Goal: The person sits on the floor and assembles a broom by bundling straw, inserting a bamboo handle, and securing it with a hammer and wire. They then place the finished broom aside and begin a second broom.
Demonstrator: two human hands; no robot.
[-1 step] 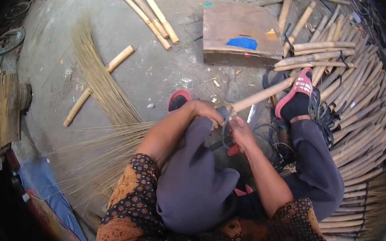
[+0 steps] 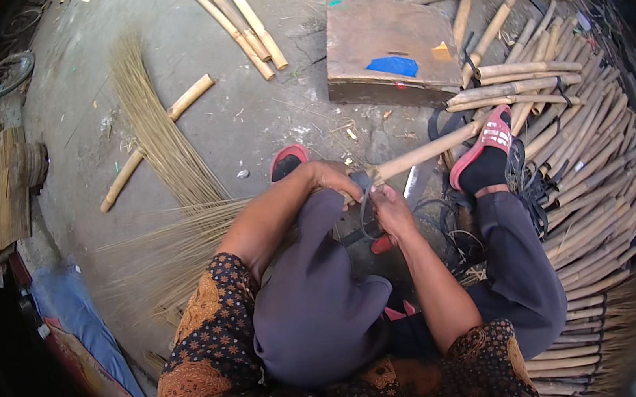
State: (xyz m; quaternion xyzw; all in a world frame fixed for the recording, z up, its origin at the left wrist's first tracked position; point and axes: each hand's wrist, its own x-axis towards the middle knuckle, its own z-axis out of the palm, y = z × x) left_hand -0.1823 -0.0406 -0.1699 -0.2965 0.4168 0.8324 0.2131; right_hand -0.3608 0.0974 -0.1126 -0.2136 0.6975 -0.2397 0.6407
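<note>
A broom lies across my raised left knee. Its bamboo handle (image 2: 431,152) runs right to my foot, and its long thin bristles (image 2: 195,228) fan out to the left under my arm. My left hand (image 2: 338,183) is closed around the broom where bristles and handle meet. A dark rubber strip (image 2: 365,214) wraps the joint and loops down. My right hand (image 2: 391,212), just below the handle, pinches the strip. A knife blade (image 2: 412,183) and a red grip (image 2: 382,244) show on either side of the right hand; whether it also holds them I cannot tell.
A wooden box (image 2: 389,40) stands ahead. Many bamboo-handled brooms (image 2: 591,189) are piled at the right. Another bristle bundle (image 2: 155,131) crosses a bamboo stick (image 2: 123,179) on the left floor. Several bamboo handles (image 2: 235,26) lie far ahead. Loose rubber strips (image 2: 449,230) lie between my legs.
The whole view has shifted slightly, with the floor things a little farther left and up. Both hands keep their places on the broom and strip.
</note>
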